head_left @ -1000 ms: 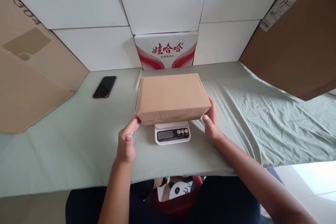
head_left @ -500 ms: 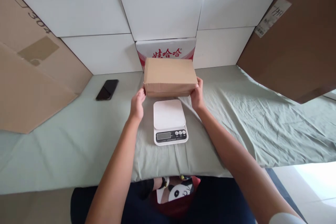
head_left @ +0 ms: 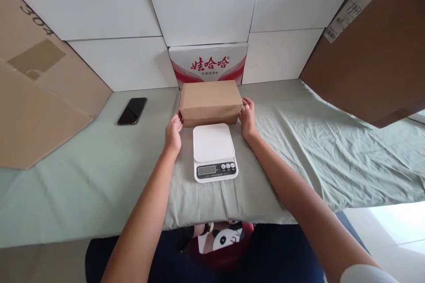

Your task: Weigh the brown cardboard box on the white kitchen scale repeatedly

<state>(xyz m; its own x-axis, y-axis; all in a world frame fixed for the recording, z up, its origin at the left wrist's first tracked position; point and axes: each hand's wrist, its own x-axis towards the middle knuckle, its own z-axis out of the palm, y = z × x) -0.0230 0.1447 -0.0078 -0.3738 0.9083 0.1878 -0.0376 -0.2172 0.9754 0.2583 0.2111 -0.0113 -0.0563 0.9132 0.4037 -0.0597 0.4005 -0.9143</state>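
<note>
A closed brown cardboard box (head_left: 210, 99) rests on the pale green cloth just behind a white kitchen scale (head_left: 213, 150). My left hand (head_left: 173, 131) is at the box's left end with its fingertips against the lower corner. My right hand (head_left: 247, 119) touches the box's right end. Both hands flank the box, fingers loosely curled. The scale's platform is bare and its display (head_left: 206, 170) faces me.
A black phone (head_left: 132, 110) lies on the cloth at the left. A red and white printed carton (head_left: 209, 64) stands against white panels behind the box. Large cardboard sheets lean at the far left (head_left: 40, 97) and right (head_left: 375, 57). The table edge (head_left: 99, 230) runs near me.
The box was lifted off the scale, carried away from me and set down on the cloth behind it. Both hands went with it and now rest at its ends.
</note>
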